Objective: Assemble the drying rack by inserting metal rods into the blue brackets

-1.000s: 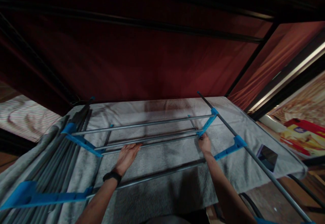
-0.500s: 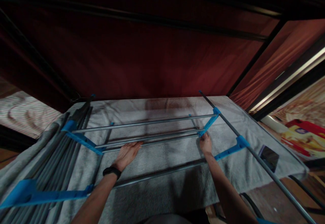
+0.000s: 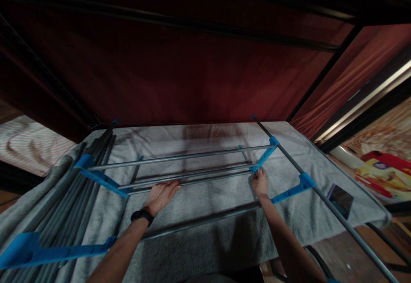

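A rack of grey metal rods (image 3: 180, 158) with blue plastic brackets lies on a grey towel (image 3: 208, 236). My left hand (image 3: 161, 195), a black band on its wrist, rests with fingers stretched along the nearest of the close-set rods (image 3: 212, 179). My right hand (image 3: 259, 183) is closed on the right end of that rod, just below a blue bracket (image 3: 263, 156). A long side rod (image 3: 324, 197) with a second blue bracket (image 3: 293, 189) runs down the right.
A bundle of grey rods (image 3: 61, 214) and a blue bracket (image 3: 48, 251) lie at the left. A dark phone (image 3: 339, 197) sits on the towel's right part. Dark red curtain hangs behind. A striped cloth (image 3: 28, 144) lies far left, a colourful package (image 3: 382, 169) far right.
Almost nothing: both hands stay on the rod, and the view has shifted slightly so the left rods sit lower in the picture.
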{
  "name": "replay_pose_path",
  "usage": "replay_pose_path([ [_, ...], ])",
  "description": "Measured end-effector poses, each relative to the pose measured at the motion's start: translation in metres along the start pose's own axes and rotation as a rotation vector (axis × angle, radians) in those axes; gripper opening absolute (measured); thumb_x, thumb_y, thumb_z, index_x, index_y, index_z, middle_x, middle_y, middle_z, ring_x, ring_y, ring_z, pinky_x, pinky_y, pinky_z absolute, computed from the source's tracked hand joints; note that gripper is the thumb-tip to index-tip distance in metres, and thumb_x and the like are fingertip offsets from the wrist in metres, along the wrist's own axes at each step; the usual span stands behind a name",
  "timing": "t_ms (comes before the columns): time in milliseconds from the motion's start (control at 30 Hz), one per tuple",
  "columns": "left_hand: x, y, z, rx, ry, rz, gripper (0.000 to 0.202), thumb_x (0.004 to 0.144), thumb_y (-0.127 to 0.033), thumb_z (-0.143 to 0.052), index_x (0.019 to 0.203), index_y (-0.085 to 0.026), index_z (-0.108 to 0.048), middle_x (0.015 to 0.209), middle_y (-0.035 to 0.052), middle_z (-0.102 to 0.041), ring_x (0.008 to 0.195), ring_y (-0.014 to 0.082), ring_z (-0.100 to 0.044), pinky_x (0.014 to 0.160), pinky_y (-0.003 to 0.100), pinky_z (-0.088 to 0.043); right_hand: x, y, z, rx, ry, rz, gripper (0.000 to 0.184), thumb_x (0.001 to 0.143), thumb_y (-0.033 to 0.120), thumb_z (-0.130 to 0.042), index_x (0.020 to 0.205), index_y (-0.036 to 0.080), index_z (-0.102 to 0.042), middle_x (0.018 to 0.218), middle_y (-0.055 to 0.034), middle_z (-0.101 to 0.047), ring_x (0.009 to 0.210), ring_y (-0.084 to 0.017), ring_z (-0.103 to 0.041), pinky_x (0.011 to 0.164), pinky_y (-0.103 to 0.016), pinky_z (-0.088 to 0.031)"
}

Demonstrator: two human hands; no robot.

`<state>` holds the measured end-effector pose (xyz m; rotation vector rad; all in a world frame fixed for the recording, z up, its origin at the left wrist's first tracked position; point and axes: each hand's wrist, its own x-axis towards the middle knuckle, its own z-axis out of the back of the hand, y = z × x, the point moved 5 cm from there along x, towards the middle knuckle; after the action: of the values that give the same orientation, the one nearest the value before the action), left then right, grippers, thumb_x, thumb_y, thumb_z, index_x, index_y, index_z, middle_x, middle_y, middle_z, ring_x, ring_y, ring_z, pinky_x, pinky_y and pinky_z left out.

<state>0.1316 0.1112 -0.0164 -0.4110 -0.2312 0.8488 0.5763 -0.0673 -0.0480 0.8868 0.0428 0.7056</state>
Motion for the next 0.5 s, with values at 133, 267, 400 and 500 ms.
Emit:
replay_pose_path([
  [133, 0.0010, 0.0007, 0.0035, -0.013, 0.027, 0.030, 0.042, 0.100, -0.057, -0.043, 0.098, -0.030, -0.075, 0.088, 0.0082, -0.077, 0.086, 0.0277, -0.072, 0.077, 0.033, -0.045, -0.0010, -0.0006, 0.0008, 0.025, 0.004, 0.012, 0.024, 0.071, 0.018, -0.048, 0.090, 0.021, -0.061, 0.085, -0.0043, -0.055, 0.086, -0.022, -0.055, 0.088, -0.036, -0.050],
  [267, 0.0026, -0.0007, 0.0047, 0.010, 0.062, 0.033, 0.044, 0.101, -0.057, -0.042, 0.096, -0.029, -0.075, 0.085, 0.0078, -0.077, 0.086, 0.0276, -0.072, 0.077, 0.033, -0.044, -0.0022, -0.0009, 0.0012, 0.051, -0.008, 0.030, 0.023, 0.072, 0.020, -0.047, 0.090, 0.022, -0.061, 0.083, -0.0036, -0.054, 0.084, -0.022, -0.053, 0.086, -0.037, -0.049],
  [400, 0.0041, -0.0034, 0.0043, 0.107, 0.127, 0.040, 0.051, 0.105, -0.056, -0.033, 0.107, -0.027, -0.075, 0.095, 0.0092, -0.079, 0.092, 0.0279, -0.074, 0.080, 0.034, -0.045, -0.0017, 0.0000, 0.0019, 0.086, -0.028, 0.060, 0.019, 0.072, 0.022, -0.048, 0.087, 0.023, -0.060, 0.077, -0.0009, -0.050, 0.078, -0.021, -0.049, 0.081, -0.036, -0.048],
  [500, 0.0047, -0.0075, 0.0053, 0.195, 0.190, 0.037, 0.056, 0.108, -0.053, -0.025, 0.115, -0.025, -0.073, 0.102, 0.0100, -0.080, 0.099, 0.0285, -0.074, 0.083, 0.035, -0.046, -0.0011, 0.0011, 0.0022, 0.118, -0.027, 0.099, 0.015, 0.071, 0.022, -0.050, 0.083, 0.024, -0.058, 0.073, -0.0002, -0.048, 0.076, -0.021, -0.047, 0.077, -0.036, -0.047],
])
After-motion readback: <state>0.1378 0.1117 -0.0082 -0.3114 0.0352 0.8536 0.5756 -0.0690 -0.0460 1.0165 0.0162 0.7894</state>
